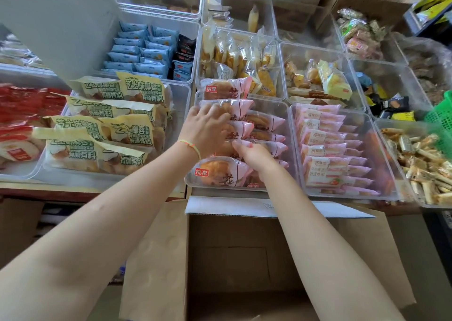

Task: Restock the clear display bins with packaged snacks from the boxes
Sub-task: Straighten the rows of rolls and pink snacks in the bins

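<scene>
1. Left hand (204,127) lay palm-down on the stacked pink bread packets (238,130), fingers spread and slightly bent over the upper packets; it pressed rather than closed round any one of them. A thin coloured string bracelet (192,147) sat on that wrist.
2. Right hand (254,153) reached in just below and to the right of the left, fingertips tucked against the edge of a packet in the middle of the stack. Whether the fingers pinched that packet or only pushed it could not be told; the knuckles hid the contact.
3. The packets sat in a clear display bin (288,135), laid in overlapping rows, with one more packet resting across the far rim. The nearest packet lay below both hands, untouched.
4. Just right: a second clear bin (391,174) with pale pink sliced-toast packs (325,154) standing in a row.
5. Left: a bin of yellow-and-green bread bags (117,130); beyond it, red-wrapped packs (27,108).
6. Behind: blue biscuit packets (139,49) and yellow-wrapped pastries (242,59).
7. Under the forearms, near the bins' front edge: an open cardboard box (244,259), interior bare where visible.
</scene>
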Action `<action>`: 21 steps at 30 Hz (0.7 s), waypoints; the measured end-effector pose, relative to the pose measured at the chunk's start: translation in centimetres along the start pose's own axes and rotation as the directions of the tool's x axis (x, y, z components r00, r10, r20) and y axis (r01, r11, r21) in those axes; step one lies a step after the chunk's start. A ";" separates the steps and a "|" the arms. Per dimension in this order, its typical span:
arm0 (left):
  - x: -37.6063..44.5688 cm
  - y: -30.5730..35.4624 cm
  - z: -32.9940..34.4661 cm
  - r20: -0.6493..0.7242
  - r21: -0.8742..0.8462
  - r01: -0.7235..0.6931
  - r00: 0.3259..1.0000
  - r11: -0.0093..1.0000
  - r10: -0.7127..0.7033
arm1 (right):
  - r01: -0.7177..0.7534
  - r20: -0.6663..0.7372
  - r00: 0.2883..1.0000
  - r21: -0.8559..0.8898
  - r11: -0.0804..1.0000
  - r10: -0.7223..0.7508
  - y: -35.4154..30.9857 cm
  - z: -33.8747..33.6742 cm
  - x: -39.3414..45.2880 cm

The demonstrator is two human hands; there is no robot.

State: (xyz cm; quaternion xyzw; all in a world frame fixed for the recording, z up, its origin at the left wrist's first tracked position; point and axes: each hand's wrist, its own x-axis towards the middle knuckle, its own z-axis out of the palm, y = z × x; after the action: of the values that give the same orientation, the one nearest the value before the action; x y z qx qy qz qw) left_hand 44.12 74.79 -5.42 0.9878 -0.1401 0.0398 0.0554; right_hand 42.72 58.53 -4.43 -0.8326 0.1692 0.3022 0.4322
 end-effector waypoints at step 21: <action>-5.6 5.3 2.3 0.182 0.200 -0.055 0.983 0.978 0.018 | 0.156 0.164 0.979 -0.234 0.960 -0.119 2.1 -2.2 -1.6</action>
State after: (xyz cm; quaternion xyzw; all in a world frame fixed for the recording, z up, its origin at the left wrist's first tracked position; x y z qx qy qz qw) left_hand 37.44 71.03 -7.67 0.9851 -0.1577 -0.0339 -0.0599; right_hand 41.12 55.56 -3.70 -0.8647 0.0394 0.3509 0.3572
